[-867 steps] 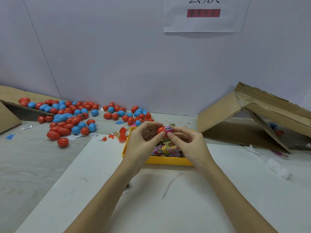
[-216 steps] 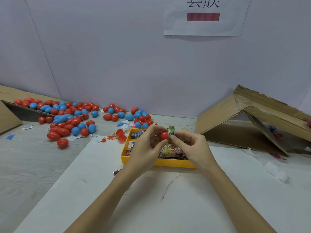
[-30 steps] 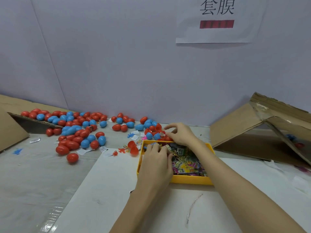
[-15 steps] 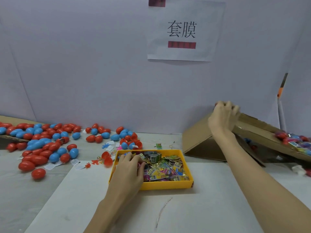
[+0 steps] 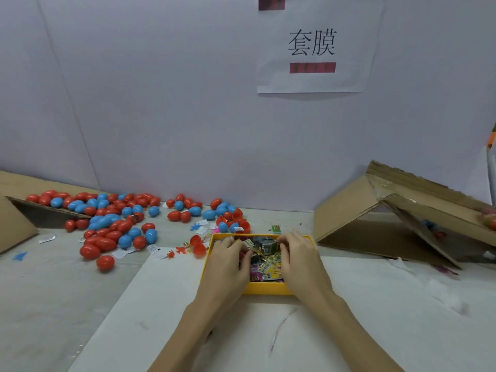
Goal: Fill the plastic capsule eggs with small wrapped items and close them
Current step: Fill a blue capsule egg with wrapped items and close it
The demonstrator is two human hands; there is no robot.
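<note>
Your left hand [image 5: 228, 260] curls over the packets [image 5: 265, 267] in the yellow tray [image 5: 264, 289], red showing under its fingers; whether it grips anything, you cannot tell. Your right hand [image 5: 298, 257] likewise reaches in, hold unclear. Closed eggs [image 5: 107, 226] lie scattered well left, a cardboard box [image 5: 397, 216] to the right.
</note>
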